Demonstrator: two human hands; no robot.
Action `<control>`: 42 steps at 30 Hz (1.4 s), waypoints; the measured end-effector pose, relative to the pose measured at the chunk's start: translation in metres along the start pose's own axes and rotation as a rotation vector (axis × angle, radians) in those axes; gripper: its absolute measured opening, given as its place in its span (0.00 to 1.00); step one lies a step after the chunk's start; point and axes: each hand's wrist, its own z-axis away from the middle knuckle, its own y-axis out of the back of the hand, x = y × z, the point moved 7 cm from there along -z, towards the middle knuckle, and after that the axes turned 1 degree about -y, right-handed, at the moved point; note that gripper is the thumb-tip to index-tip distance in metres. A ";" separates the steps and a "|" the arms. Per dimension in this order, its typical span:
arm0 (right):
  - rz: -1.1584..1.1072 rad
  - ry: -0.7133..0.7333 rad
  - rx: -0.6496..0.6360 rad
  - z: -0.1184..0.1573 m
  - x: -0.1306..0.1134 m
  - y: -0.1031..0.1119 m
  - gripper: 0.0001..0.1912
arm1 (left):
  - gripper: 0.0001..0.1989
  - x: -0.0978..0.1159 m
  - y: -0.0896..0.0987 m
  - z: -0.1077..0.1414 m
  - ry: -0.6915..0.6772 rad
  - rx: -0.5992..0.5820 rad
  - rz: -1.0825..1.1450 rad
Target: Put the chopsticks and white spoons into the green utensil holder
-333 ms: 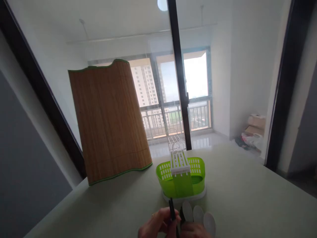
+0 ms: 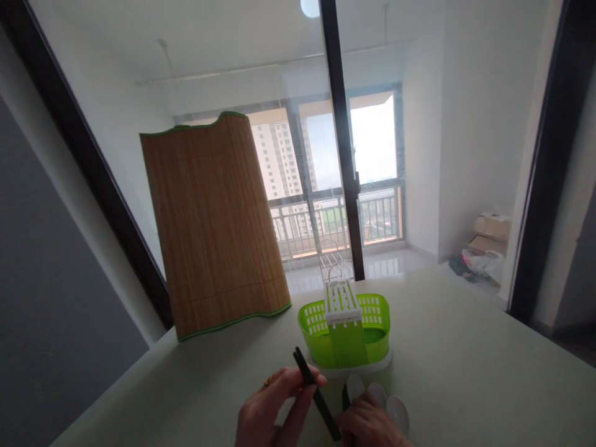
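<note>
The chopsticks (image 2: 320,400) look matt, the basket (image 2: 320,352) smooth plastic

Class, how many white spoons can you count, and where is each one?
3, all beside the right hand: the left spoon, the middle spoon and the right spoon. The hand covers part of the group, so more may be hidden.

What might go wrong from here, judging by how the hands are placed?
The dark sticks, pinched between fingers of the left hand, might slip or splay apart.

The right hand is so close to the white spoons that it might nudge them out of place.
</note>
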 end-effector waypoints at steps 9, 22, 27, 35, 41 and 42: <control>0.098 0.072 0.090 -0.008 -0.013 0.038 0.08 | 0.12 -0.037 0.052 -0.095 0.130 0.349 0.005; 0.244 0.206 0.246 -0.002 -0.005 0.027 0.10 | 0.11 -0.150 -0.087 -0.119 0.351 -0.076 -0.033; 0.286 0.224 0.229 -0.001 -0.008 0.022 0.15 | 0.13 -0.149 -0.095 -0.115 0.322 -0.142 -0.142; 0.287 0.253 0.135 0.003 -0.005 0.007 0.27 | 0.15 -0.106 -0.048 -0.070 0.159 0.132 -0.423; 0.256 0.192 -0.068 0.006 -0.009 0.002 0.20 | 0.11 -0.092 -0.052 0.030 0.298 -0.138 -0.472; 0.231 0.173 -0.098 0.005 -0.011 0.004 0.18 | 0.11 -0.095 -0.060 0.045 0.355 -0.254 -0.468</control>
